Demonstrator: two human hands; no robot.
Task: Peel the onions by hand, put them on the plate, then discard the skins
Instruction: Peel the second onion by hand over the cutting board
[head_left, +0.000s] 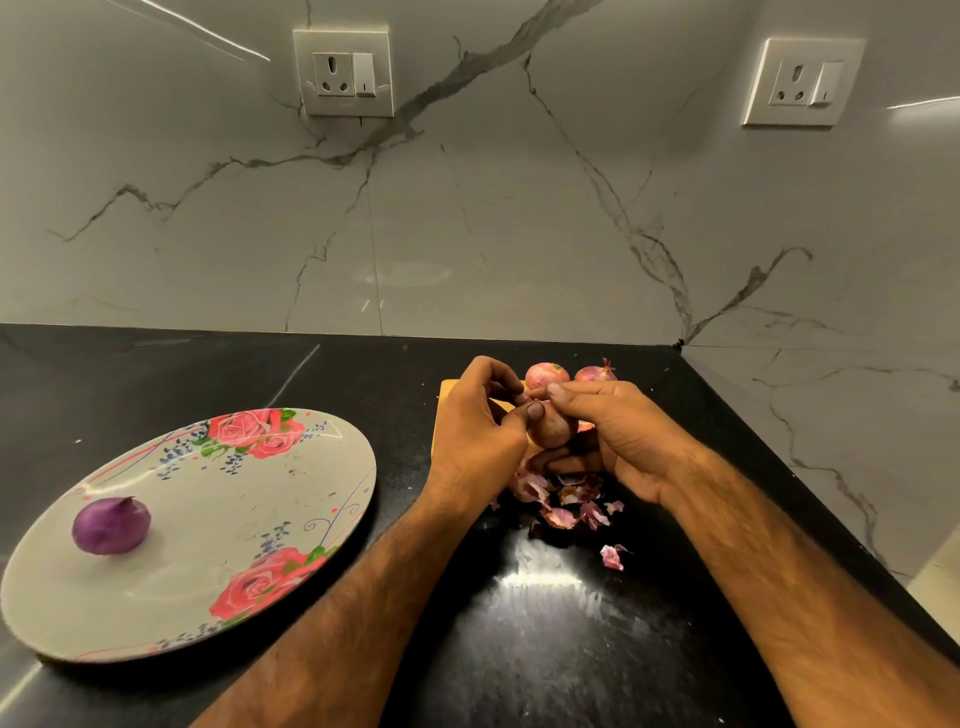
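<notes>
One onion (554, 431) gripped by left hand (475, 441) and right hand (623, 441), skins (561, 501) beneath, plate (208, 525) well apart left.

A black counter (571, 649) meets a veined marble wall (467, 208). On the wall sit a left socket (343, 73) and a right socket (804, 82).

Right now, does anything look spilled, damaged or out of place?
Only skins strewn on the counter under the held onion, one scrap lying apart nearer the camera. That's ordinary peeling litter, not yet discarded. Nothing else stands out.
</notes>
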